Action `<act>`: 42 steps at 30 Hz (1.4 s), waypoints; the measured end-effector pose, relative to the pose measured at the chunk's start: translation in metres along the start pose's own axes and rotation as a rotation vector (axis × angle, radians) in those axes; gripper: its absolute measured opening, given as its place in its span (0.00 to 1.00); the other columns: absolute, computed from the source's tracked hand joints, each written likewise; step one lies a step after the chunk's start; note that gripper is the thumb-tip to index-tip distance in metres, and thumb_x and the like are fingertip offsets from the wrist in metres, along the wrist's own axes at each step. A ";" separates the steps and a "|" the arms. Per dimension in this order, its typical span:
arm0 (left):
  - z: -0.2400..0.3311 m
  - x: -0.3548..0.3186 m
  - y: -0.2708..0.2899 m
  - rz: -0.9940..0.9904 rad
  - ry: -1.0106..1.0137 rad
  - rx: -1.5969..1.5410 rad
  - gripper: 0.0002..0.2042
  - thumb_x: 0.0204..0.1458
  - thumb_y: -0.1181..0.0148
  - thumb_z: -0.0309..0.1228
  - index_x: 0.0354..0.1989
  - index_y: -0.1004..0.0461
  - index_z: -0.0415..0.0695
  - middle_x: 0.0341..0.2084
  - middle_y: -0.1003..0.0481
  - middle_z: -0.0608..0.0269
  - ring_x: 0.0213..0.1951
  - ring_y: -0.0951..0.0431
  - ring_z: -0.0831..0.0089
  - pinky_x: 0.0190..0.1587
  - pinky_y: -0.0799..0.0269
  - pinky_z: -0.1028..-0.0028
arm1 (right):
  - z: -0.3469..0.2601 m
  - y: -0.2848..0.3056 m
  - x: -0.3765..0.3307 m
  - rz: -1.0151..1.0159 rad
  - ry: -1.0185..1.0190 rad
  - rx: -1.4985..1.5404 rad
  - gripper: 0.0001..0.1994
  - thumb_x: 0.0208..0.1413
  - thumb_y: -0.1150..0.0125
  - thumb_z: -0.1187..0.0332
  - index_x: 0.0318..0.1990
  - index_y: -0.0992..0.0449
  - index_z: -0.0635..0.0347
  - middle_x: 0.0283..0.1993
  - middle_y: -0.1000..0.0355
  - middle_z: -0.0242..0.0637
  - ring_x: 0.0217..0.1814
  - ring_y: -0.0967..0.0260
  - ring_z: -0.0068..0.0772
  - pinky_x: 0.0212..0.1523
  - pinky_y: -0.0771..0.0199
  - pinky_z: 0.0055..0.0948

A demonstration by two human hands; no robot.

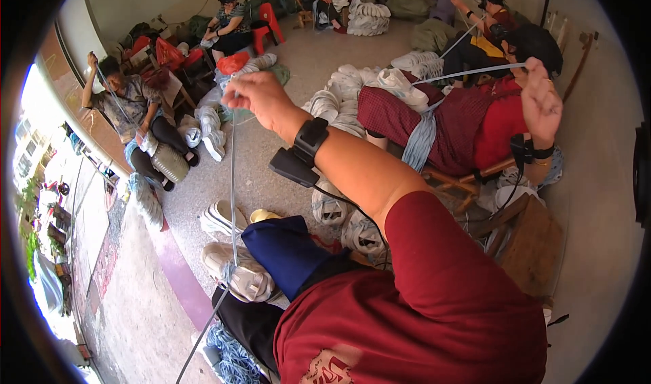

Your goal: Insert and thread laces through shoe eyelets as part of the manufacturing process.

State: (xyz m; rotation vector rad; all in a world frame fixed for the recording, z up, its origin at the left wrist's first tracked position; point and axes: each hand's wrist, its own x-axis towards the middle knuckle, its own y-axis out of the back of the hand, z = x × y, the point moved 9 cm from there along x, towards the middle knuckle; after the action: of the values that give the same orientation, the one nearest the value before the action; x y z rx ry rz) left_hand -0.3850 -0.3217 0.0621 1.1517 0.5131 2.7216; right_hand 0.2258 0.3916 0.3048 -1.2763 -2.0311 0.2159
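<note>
My right hand (266, 101), raised far out in front of me, pinches a thin grey-blue shoelace (233, 174) between its fingers. From there the lace runs taut down to a beige-white sneaker (252, 283) at my lap, beside my dark-trousered leg. Another length of lace slants from the shoe to the lower edge. My left hand is out of view, so what it holds is hidden. A bundle of loose blue-grey laces (236, 353) lies at the lower left, by my leg. Dark straps with a small black box (295, 167) sit round my right wrist and forearm.
Close on my right, a co-worker in a red checked apron (461, 119) pulls a lace from a white shoe. White shoes (332, 102) lie heaped ahead. Another seated person (135, 106) pulls a lace at left. A red plastic chair (269, 28) stands farther back.
</note>
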 end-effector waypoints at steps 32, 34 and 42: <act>0.349 -0.132 -0.412 -0.920 -0.145 0.211 0.06 0.42 0.42 0.29 0.25 0.24 0.40 0.24 0.25 0.52 0.28 0.24 0.56 0.32 0.29 0.66 | 0.249 -0.071 -0.236 -0.690 -0.578 -0.671 0.05 0.47 0.46 0.76 0.25 0.25 0.68 0.17 0.30 0.38 0.18 0.32 0.24 0.20 0.33 0.23; 0.350 -0.136 -0.420 -0.969 -0.194 0.375 0.06 0.42 0.43 0.30 0.25 0.24 0.40 0.24 0.25 0.52 0.28 0.24 0.56 0.32 0.29 0.65 | 0.250 -0.072 -0.236 -0.689 -0.529 -0.676 0.05 0.47 0.46 0.76 0.25 0.25 0.68 0.16 0.30 0.39 0.18 0.32 0.26 0.20 0.33 0.25; 0.348 -0.133 -0.417 -0.850 -0.131 -0.008 0.05 0.44 0.44 0.28 0.25 0.25 0.41 0.21 0.27 0.53 0.29 0.25 0.55 0.33 0.30 0.63 | 0.253 -0.064 -0.241 -0.665 -0.568 -0.643 0.06 0.47 0.47 0.76 0.27 0.25 0.70 0.17 0.30 0.40 0.19 0.32 0.28 0.22 0.32 0.26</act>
State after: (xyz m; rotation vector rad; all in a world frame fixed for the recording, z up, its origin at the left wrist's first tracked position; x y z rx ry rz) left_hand -0.0436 0.1212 0.0473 0.8281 0.7537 1.9033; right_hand 0.0772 0.2139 0.0351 -0.8382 -3.0544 -0.4769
